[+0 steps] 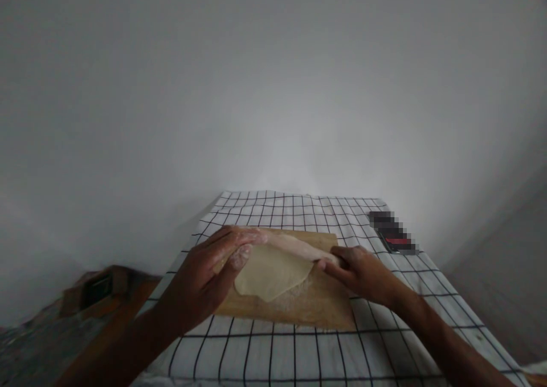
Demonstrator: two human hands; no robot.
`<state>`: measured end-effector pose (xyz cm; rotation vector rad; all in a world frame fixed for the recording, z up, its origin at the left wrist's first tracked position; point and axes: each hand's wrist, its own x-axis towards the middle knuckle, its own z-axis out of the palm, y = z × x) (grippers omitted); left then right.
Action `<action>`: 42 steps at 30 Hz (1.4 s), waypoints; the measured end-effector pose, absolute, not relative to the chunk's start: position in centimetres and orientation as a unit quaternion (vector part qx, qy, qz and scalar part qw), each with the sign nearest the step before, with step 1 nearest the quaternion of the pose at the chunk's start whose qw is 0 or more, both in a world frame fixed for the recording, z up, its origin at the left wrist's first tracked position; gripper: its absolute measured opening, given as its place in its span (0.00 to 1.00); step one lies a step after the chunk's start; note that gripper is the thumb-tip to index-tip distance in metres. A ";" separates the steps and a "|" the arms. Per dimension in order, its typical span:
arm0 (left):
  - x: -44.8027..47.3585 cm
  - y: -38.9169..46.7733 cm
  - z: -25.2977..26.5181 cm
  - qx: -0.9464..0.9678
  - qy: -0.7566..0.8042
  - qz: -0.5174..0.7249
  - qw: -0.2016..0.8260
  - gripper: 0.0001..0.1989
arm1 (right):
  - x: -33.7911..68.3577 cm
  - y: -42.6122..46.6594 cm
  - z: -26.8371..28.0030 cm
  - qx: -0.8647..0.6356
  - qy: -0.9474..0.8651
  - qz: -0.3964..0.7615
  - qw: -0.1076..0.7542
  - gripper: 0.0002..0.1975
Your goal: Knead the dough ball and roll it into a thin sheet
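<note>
A sheet of pale dough (269, 276) lies flat on a wooden board (325, 310), with loose flour around its right and lower edges. Across the dough's far side runs a pale rolling pin (294, 246), slanting down toward the right. My left hand (222, 261), floury at the fingers and thumb, is closed over the pin's left end, which it hides. At the other end, my right hand (354, 270) grips the pin between thumb and curled fingers. The dough's left edge is partly behind my left thumb.
A white cloth with a dark grid (265, 353) covers the table. A dark, partly pixelated flat object (393, 233) lies near its right edge. Behind the table rises a plain wall (273, 90). An open cardboard box (100, 290) sits lower down on the left.
</note>
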<state>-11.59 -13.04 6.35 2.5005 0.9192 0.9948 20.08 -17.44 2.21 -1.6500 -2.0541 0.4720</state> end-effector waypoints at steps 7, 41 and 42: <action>-10.9 -14.3 0.8 0.892 0.378 0.245 0.036 0.20 | 18.0 -17.3 2.4 -0.530 -0.819 0.164 0.144 0.26; -8.3 -12.0 -2.3 0.864 0.456 0.198 -0.086 0.25 | 19.1 -10.9 -1.8 -0.543 -0.813 -0.037 0.207 0.21; -8.3 -11.2 -2.2 0.858 0.468 0.198 -0.081 0.25 | 19.0 -9.5 -1.7 -0.541 -0.815 -0.034 0.206 0.22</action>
